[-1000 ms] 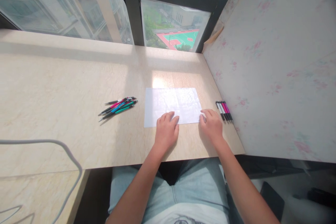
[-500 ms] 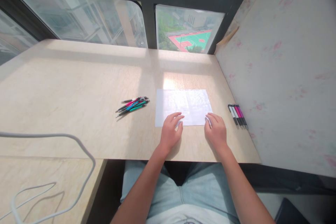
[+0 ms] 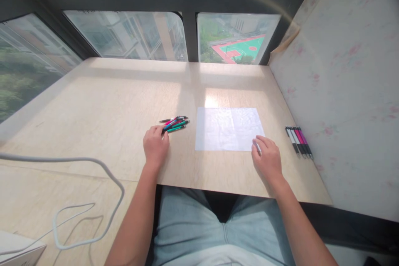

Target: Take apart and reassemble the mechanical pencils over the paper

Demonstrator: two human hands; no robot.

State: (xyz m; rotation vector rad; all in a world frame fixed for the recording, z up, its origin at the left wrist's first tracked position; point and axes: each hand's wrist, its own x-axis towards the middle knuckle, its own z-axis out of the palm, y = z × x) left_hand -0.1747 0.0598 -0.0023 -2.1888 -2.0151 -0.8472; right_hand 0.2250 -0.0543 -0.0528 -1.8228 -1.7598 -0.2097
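My left hand lies at the near end of a small heap of coloured pens, fingers curled over their tips; whether it grips one I cannot make out. My right hand rests palm down with its fingers on the near right corner of a white sheet of paper on the light wooden table.
Several more pens lie side by side at the table's right edge, close to a pale patterned wall. A white cable loops over the near left of the table. Windows stand behind the table.
My left hand has left the sheet and moved left to the heap of pens. My right hand stays on the sheet's corner. The view has tilted up and shifted left.
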